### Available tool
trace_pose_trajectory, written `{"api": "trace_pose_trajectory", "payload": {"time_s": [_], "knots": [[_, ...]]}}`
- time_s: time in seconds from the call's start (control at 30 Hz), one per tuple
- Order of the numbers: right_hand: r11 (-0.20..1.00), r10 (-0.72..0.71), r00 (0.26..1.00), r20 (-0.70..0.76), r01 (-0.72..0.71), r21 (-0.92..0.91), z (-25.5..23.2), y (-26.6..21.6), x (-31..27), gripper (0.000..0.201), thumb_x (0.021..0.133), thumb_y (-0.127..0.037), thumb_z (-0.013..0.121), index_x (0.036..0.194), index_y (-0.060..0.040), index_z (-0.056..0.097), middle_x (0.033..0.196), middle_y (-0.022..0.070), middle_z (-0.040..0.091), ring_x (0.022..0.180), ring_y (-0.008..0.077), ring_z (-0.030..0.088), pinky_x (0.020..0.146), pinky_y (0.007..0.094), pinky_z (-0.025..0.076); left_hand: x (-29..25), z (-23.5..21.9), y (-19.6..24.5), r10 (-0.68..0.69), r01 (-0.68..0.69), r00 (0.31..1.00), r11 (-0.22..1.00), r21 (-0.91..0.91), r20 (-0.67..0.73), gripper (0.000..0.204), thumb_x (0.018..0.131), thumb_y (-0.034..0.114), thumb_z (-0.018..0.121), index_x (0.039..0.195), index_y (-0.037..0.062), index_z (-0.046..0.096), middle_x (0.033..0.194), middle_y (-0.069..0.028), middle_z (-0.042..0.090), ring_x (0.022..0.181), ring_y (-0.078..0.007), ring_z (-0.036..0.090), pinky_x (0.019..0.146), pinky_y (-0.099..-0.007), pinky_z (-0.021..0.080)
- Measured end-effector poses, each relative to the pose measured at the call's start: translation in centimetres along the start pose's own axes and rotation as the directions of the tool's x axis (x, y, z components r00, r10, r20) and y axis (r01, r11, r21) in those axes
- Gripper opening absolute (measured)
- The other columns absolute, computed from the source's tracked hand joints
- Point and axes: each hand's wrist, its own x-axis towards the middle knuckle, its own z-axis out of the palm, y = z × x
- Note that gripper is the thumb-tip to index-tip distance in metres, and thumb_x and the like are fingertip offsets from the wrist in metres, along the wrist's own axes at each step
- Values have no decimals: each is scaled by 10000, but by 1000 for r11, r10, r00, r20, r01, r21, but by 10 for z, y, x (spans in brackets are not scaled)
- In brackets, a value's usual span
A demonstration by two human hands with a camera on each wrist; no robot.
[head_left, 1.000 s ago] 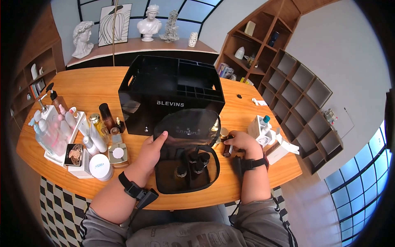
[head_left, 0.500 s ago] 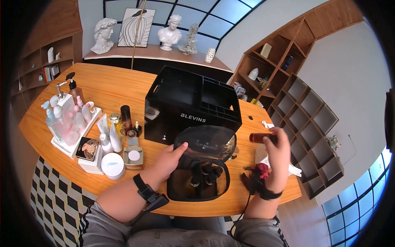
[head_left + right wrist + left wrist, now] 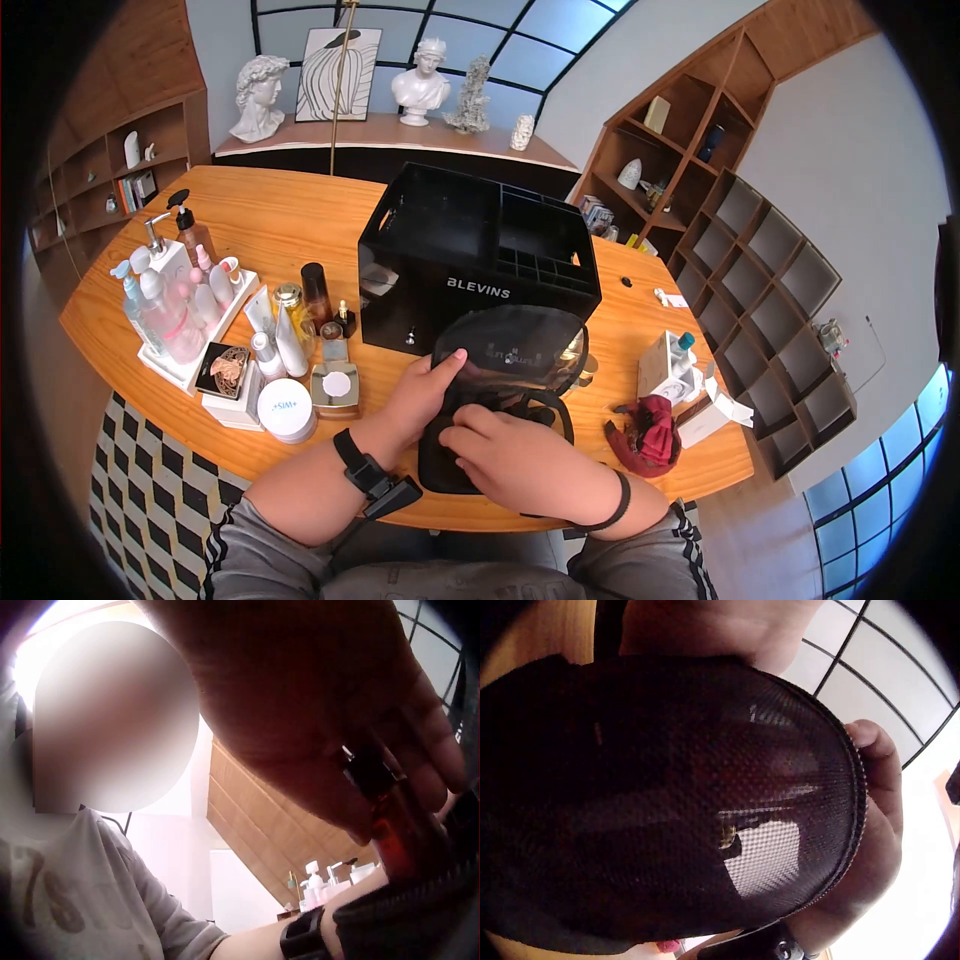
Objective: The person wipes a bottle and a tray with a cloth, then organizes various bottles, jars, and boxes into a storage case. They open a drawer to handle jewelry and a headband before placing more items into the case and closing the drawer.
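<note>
A black mesh zip pouch [image 3: 432, 462] lies at the table's near edge with its see-through lid [image 3: 505, 340] raised. My left hand [image 3: 420, 392] holds the lid's edge, thumb on the inner side; the mesh [image 3: 780, 772] fills much of the left wrist view. Over the pouch's lower half is my right hand [image 3: 515, 455], back of the hand upward. In the right wrist view it grips a reddish-brown bottle [image 3: 397, 832] with a black cap, low at the zip rim. The hand hides most of the pouch's contents in the head view.
A black organizer box [image 3: 480, 290] marked BLEVINS stands behind the pouch. To the left are a white tray [image 3: 245, 292] of pump bottles, a round white jar [image 3: 287, 408] and a gold compact [image 3: 335, 388]. At right sit a dark red scrunchie [image 3: 648, 437] and white boxes [image 3: 657, 362].
My right hand picked up the brown bottle at the right, lifted it, then carried it left to the pouch. The left hand has kept its hold on the lid.
</note>
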Motion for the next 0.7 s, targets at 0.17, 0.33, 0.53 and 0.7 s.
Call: {"api": "trace_pose_trajectory", "payload": {"time_s": [0.17,0.33,0.53,0.7], "knots": [[991,-82,996,45,87,-103,16,9,4,263,815,-91,656,1066,-96,576,957,77,538,891,257,615,782,359,448,-6,5,9,-38,38,999,999,2,-13,396,1000,360,558,1076,-17,648,1045,-97,688,938,-173,636,886,-323,501],[970,-139,984,108,158,-186,26,12,6,280,770,-93,662,1036,-110,578,945,55,548,909,223,582,821,339,383,-9,7,14,-53,55,998,996,65,-29,395,998,360,557,1093,-13,645,1053,-92,689,942,-171,639,875,-320,505],[968,-134,986,97,152,-201,30,12,4,254,771,-104,657,1011,-112,574,933,54,549,899,221,575,812,339,374,-10,8,13,-41,41,999,999,13,-18,388,995,365,557,1070,-2,658,1051,-85,691,936,-170,641,868,-321,504],[968,-127,986,112,148,-204,29,11,4,247,785,-110,649,1023,-112,582,935,55,559,896,224,580,821,341,382,-8,6,12,-52,53,998,998,25,-30,394,1000,344,559,1102,-28,637,1060,-98,688,938,-170,643,871,-313,510]]}}
